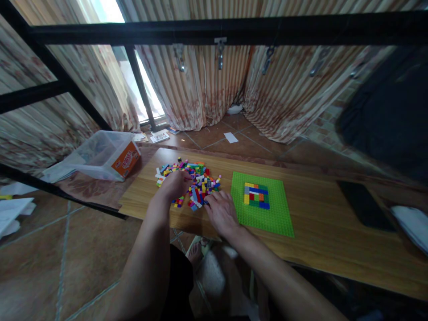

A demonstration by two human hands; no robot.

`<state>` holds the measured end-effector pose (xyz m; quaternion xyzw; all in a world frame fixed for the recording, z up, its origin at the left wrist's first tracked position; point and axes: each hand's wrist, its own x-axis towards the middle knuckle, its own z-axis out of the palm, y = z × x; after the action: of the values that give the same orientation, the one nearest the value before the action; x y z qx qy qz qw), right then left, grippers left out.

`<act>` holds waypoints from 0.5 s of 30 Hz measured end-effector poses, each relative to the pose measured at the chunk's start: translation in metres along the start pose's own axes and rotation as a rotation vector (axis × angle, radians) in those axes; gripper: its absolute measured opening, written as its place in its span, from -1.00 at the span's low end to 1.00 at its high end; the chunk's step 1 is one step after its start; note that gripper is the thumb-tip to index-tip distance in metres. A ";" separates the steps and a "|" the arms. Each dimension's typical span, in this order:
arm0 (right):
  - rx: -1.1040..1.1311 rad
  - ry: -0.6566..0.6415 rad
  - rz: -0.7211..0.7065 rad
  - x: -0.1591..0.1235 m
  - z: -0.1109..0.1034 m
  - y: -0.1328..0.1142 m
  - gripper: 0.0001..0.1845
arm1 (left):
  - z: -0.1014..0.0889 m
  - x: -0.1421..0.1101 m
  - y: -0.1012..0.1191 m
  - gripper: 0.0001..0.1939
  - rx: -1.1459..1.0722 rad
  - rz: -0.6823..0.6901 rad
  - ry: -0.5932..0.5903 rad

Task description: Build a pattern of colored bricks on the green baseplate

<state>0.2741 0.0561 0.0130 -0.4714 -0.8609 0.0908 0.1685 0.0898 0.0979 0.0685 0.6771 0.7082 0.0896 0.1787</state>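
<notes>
A heap of small multicoloured toy building bricks [200, 179] is spread over the left part of the wooden table. My left hand [175, 183] reaches over the heap, fingers stretched among the bricks and partly hidden by the hand itself. At the heap's near right edge, my right hand [222, 210] has its fingers bent together around a small dark brick [206, 202]. Just right of this hand lies a green studded baseplate [276, 220]. On it stands a square arrangement of bricks [257, 196] in yellow, blue, green, red, white and orange.
Left of the table [314, 240] sits a clear plastic bin [96, 154] with an orange label. A dark flat phone-like object [364, 205] and a white item [411, 225] lie at the right. A black metal bar [214, 33] with hanging clips crosses in front of the curtains [207, 89].
</notes>
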 end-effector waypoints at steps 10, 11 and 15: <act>0.007 0.099 0.021 0.001 0.004 0.012 -0.87 | 0.003 0.001 -0.012 -0.75 -0.011 0.011 0.021; 0.012 0.110 0.028 0.002 0.004 0.014 -0.86 | 0.004 0.002 -0.014 -0.76 -0.032 0.015 0.013; 0.042 0.142 0.049 0.003 0.000 0.021 -0.83 | 0.007 0.002 -0.015 -0.72 -0.114 -0.003 0.043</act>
<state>0.2891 0.0704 0.0067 -0.4941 -0.8328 0.0790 0.2368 0.0786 0.0984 0.0561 0.6628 0.7065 0.1440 0.2020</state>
